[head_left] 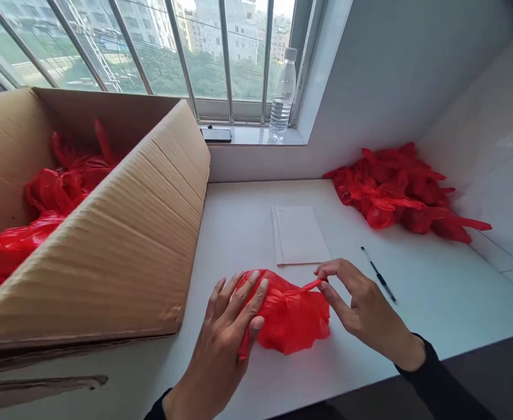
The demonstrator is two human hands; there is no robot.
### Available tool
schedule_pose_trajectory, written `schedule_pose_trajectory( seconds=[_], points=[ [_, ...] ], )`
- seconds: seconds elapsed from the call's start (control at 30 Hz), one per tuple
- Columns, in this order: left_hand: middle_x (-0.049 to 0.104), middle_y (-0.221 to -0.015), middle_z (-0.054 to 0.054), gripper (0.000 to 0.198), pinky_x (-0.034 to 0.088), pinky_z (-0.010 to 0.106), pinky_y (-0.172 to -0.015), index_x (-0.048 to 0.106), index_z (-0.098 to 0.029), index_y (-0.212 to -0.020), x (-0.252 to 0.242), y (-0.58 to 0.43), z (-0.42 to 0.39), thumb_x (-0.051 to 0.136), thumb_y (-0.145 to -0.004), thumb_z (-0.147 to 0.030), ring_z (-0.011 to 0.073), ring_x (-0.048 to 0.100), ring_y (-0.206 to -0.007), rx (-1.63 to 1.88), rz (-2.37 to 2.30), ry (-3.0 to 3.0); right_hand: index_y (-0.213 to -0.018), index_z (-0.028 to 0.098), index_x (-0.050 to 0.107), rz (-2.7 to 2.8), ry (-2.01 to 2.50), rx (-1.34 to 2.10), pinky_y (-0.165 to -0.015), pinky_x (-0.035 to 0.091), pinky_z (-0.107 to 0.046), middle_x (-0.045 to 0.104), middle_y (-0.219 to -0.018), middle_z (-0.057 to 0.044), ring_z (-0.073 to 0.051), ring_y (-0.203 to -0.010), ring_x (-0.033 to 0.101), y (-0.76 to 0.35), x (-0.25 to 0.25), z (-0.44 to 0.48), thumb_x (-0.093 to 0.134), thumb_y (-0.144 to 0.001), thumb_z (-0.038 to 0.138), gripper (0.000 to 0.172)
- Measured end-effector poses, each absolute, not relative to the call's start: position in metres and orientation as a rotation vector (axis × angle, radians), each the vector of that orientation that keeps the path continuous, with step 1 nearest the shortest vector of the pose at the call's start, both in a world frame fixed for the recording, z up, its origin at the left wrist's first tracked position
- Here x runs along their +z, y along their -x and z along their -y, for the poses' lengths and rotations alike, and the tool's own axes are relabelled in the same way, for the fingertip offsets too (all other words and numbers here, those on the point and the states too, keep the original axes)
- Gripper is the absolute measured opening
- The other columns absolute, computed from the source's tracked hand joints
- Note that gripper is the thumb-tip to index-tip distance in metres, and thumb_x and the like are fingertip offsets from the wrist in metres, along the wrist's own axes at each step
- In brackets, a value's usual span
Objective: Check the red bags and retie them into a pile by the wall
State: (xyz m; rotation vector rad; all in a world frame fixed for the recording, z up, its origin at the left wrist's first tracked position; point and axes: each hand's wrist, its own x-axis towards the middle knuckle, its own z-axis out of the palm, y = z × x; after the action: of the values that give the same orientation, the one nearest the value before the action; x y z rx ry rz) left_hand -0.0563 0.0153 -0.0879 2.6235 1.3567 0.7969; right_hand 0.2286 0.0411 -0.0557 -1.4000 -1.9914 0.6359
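Note:
A red plastic bag [297, 324], knotted at its middle, lies on the white table in front of me. My left hand [232, 321] rests over its left side with the fingers stretched out, and a strip of red plastic shows below the thumb. Thumb and fingertips of my right hand [356, 297] pinch the twisted handle end, drawn out to the right of the knot. What the bag contains is hidden.
A large open cardboard box [151, 221] with red bags [59, 189] stands at left. Several red bags [396, 192] are piled at back right. A white notepad [302, 236] and a pen [379, 274] lie on the table. A water bottle [282, 99] and a phone [216, 135] occupy the sill.

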Motion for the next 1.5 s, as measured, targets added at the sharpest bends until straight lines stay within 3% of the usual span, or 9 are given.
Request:
schedule_pose_trajectory(
  seconds=[0.1,0.23,0.3,0.4,0.5,0.57,0.67,1.03,1.5],
  points=[
    [0.048,-0.159,0.003,0.057,0.028,0.057,-0.122,0.03,-0.029,-0.16,-0.106,0.078,-0.005,0.042,-0.105,-0.019,0.0279,0.029,-0.153,0.751,-1.443,-2.628,-0.104,0.026,0.059,1.913,1.572,0.672,-0.048,0.041,-0.027,0.066,-0.106,-0.006,-0.021,-0.09,0.064,-0.247,-0.071,-0.035,0.047,-0.104,0.04,0.019],
    [0.033,-0.167,0.007,0.053,0.033,0.061,-0.12,0.029,-0.025,-0.161,-0.107,0.075,-0.004,0.031,-0.109,-0.029,0.0325,0.021,-0.156,0.698,-1.392,-2.552,-0.102,0.027,0.053,1.545,1.609,0.886,-0.051,0.049,-0.025,0.067,-0.124,-0.008,-0.025,-0.112,0.066,-0.228,-0.079,-0.019,0.047,-0.104,0.046,0.02],
    [0.024,-0.17,0.01,0.056,0.028,0.063,-0.121,0.027,-0.02,-0.162,-0.103,0.06,-0.009,0.03,-0.109,-0.036,0.0354,0.017,-0.157,0.693,-1.259,-2.617,-0.099,0.028,0.046,1.436,1.5,0.88,-0.072,0.06,-0.029,0.063,-0.136,-0.007,-0.024,-0.124,0.063,-0.203,-0.084,-0.009,0.045,-0.106,0.042,0.016],
    [0.024,-0.17,0.011,0.061,0.025,0.059,-0.125,0.028,-0.016,-0.161,-0.108,0.035,-0.019,0.043,-0.106,-0.037,0.0337,0.016,-0.158,0.567,-1.093,-2.764,-0.11,0.028,0.043,1.592,1.305,0.723,-0.108,0.052,-0.045,0.058,-0.147,-0.007,-0.024,-0.14,0.051,-0.17,-0.102,0.001,0.044,-0.106,0.028,0.005],
    [0.029,-0.169,0.009,0.06,0.028,0.052,-0.125,0.033,-0.017,-0.159,-0.124,0.024,-0.024,0.05,-0.103,-0.031,0.0294,0.019,-0.157,0.454,-1.122,-2.798,-0.149,0.022,0.03,1.89,1.292,0.501,-0.12,0.039,-0.054,0.053,-0.153,-0.01,-0.024,-0.148,0.041,-0.159,-0.128,0.0,0.04,-0.103,0.014,0.048],
    [0.03,-0.168,0.007,0.058,0.027,0.052,-0.126,0.036,-0.02,-0.158,-0.135,0.023,-0.025,0.051,-0.102,-0.03,0.0291,0.02,-0.157,0.442,-1.162,-2.796,-0.16,0.019,0.019,2.026,1.351,0.365,-0.122,0.036,-0.056,0.048,-0.157,-0.011,-0.025,-0.149,0.038,-0.161,-0.143,-0.003,0.036,-0.101,0.009,0.062],
    [0.029,-0.169,0.006,0.058,0.022,0.052,-0.127,0.037,-0.022,-0.158,-0.144,0.024,-0.024,0.051,-0.102,-0.029,0.0289,0.021,-0.157,0.425,-1.188,-2.789,-0.162,0.016,0.019,2.104,1.379,0.24,-0.122,0.037,-0.058,0.045,-0.159,-0.01,-0.027,-0.152,0.033,-0.168,-0.154,-0.007,0.036,-0.099,0.007,0.066],
    [0.031,-0.168,0.007,0.064,0.015,0.045,-0.128,0.034,-0.017,-0.159,-0.146,0.017,-0.03,0.053,-0.098,-0.025,0.0268,0.026,-0.155,0.35,-1.222,-2.744,-0.163,0.013,0.018,2.096,1.456,0.399,-0.12,0.043,-0.05,0.038,-0.163,-0.009,-0.026,-0.152,0.032,-0.166,-0.161,-0.01,0.036,-0.097,0.007,0.069],
    [0.038,-0.165,0.008,0.058,0.013,0.051,-0.128,0.047,-0.014,-0.151,-0.148,0.023,-0.039,0.057,-0.095,-0.021,0.0314,0.025,-0.155,0.409,-1.094,-2.694,-0.161,0.008,0.024,2.135,1.478,0.408,-0.118,0.044,-0.049,0.044,-0.159,-0.012,-0.028,-0.15,0.037,-0.167,-0.156,-0.016,0.04,-0.097,0.01,0.066]
  ],
)
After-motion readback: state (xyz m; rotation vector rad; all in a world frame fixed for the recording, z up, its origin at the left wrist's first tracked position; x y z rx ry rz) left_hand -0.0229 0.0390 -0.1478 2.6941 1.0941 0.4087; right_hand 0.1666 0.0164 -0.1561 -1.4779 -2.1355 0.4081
